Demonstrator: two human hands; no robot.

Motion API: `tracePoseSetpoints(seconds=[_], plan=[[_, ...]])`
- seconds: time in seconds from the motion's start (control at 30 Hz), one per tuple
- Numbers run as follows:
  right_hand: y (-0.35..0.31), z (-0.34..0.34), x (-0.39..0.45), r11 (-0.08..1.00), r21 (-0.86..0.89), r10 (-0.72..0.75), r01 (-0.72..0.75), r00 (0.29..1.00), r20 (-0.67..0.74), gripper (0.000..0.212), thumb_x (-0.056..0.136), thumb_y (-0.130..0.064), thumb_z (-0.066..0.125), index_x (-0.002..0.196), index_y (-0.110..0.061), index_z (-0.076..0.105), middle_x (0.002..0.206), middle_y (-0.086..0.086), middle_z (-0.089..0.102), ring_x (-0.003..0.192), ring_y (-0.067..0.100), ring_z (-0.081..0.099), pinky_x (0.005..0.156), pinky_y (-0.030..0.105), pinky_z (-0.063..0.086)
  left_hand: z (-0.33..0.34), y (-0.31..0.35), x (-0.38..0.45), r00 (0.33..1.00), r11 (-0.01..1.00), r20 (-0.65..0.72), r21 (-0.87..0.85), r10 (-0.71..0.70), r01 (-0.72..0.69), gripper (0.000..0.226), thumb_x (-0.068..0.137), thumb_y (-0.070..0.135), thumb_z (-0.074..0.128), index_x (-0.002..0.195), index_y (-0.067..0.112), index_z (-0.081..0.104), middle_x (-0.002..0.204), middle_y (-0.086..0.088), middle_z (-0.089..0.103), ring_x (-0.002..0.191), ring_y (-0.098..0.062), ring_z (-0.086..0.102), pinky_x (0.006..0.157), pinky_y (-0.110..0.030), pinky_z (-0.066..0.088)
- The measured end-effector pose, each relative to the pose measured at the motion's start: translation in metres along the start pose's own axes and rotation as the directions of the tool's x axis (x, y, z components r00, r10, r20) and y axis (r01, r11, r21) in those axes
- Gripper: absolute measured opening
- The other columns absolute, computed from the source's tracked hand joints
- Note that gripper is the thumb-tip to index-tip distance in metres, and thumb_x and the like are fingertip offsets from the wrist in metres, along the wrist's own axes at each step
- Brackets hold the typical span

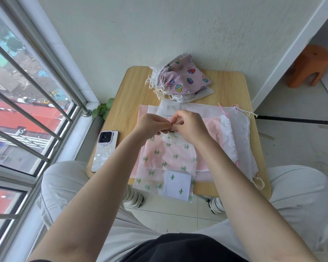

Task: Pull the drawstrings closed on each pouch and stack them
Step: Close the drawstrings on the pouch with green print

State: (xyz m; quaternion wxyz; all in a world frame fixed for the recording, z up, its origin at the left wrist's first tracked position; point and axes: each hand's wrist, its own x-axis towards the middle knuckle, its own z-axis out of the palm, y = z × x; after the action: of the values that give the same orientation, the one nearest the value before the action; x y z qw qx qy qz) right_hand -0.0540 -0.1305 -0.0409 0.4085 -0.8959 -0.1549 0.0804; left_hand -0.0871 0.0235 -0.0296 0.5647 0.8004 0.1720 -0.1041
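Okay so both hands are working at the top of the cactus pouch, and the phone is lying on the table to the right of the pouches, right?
Not quite. The phone lies to the left of the pouches, on the window side of the table. The head view shows it. The rest holds: the left hand and right hand meet at the top of the cactus pouch.

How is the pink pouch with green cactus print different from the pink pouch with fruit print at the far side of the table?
The frosted pink pouch with green cactus print lies flat at the near edge; the cloth pink pouch with fruit print sits bunched and puffed at the far edge. The cactus pouch has both hands, left and right, pinching at its top; the fruit pouch is untouched, its white cords gathered. Both rest on the wooden table.
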Motion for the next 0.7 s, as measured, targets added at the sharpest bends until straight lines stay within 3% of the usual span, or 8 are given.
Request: tracePoseSetpoints(seconds=[0.17,0.3,0.37,0.43,0.5,0.57,0.7], plan=[[0.0,0.0,0.002,0.981,-0.183,-0.054,0.062,0.997,0.05,0.015,0.088,-0.013,0.064,0.101,-0.014,0.072,0.097,0.005,0.072,0.09,0.022,0.064,0.074,0.029,0.05,0.004,0.003,-0.001,0.997,0.993,-0.069,0.113,0.034,-0.026,0.011,0.074,0.01,0.079,0.08,0.017,0.073,0.068,0.004,0.065,0.058,-0.01,0.049,0.046,-0.016,0.035],[-0.005,-0.002,0.004,0.951,-0.303,-0.016,0.059,0.99,0.141,0.014,0.095,-0.013,0.053,0.102,-0.01,0.065,0.107,0.008,0.064,0.098,0.026,0.058,0.081,0.036,0.048,0.009,-0.001,0.003,0.977,0.951,-0.115,0.275,0.177,-0.14,0.019,0.076,0.016,0.078,0.076,0.021,0.06,0.077,0.006,0.066,0.066,-0.009,0.057,0.053,-0.015,0.04],[-0.008,-0.008,0.005,0.976,-0.219,0.049,-0.004,0.978,0.202,0.016,0.096,-0.013,0.051,0.1,-0.007,0.065,0.101,0.006,0.062,0.093,0.024,0.057,0.078,0.035,0.045,0.011,-0.005,0.003,0.956,0.895,-0.092,0.385,0.279,-0.225,0.02,0.077,0.011,0.074,0.078,0.019,0.055,0.078,0.006,0.062,0.072,-0.013,0.057,0.059,-0.019,0.042],[-0.009,-0.012,0.003,0.993,-0.002,0.117,-0.122,0.949,0.291,0.019,0.097,-0.012,0.05,0.092,-0.009,0.068,0.08,0.0,0.061,0.074,0.015,0.055,0.063,0.027,0.041,0.013,-0.011,0.002,0.924,0.849,-0.09,0.436,0.371,-0.299,0.02,0.076,0.008,0.071,0.079,0.018,0.054,0.08,0.004,0.06,0.077,-0.015,0.054,0.066,-0.025,0.041],[-0.009,-0.015,0.001,0.939,0.212,0.178,-0.27,0.911,0.372,0.028,0.099,-0.01,0.048,0.081,-0.019,0.069,0.062,-0.012,0.057,0.054,0.004,0.046,0.053,0.018,0.033,0.014,-0.02,0.002,0.862,0.787,-0.148,0.504,0.485,-0.356,0.019,0.075,0.012,0.077,0.078,0.019,0.059,0.085,0.003,0.058,0.085,-0.016,0.051,0.075,-0.024,0.037],[-0.005,-0.014,0.003,0.858,0.359,0.208,-0.367,0.888,0.41,0.03,0.099,-0.007,0.047,0.082,-0.02,0.068,0.059,-0.01,0.056,0.05,0.004,0.04,0.05,0.018,0.028,0.015,-0.027,0.003,0.797,0.741,-0.2,0.546,0.569,-0.392,0.011,0.075,0.018,0.08,0.079,0.019,0.07,0.09,0.003,0.057,0.087,-0.014,0.05,0.08,-0.023,0.037],[0.0,-0.011,0.009,0.789,0.449,0.272,-0.42,0.893,0.358,0.017,0.097,-0.007,0.053,0.084,-0.009,0.066,0.074,0.005,0.057,0.061,0.013,0.046,0.056,0.024,0.032,0.022,-0.027,-0.004,0.856,0.827,-0.197,0.428,0.479,-0.364,0.009,0.08,0.021,0.07,0.085,0.019,0.077,0.086,0.006,0.065,0.072,-0.008,0.061,0.071,-0.027,0.052]])
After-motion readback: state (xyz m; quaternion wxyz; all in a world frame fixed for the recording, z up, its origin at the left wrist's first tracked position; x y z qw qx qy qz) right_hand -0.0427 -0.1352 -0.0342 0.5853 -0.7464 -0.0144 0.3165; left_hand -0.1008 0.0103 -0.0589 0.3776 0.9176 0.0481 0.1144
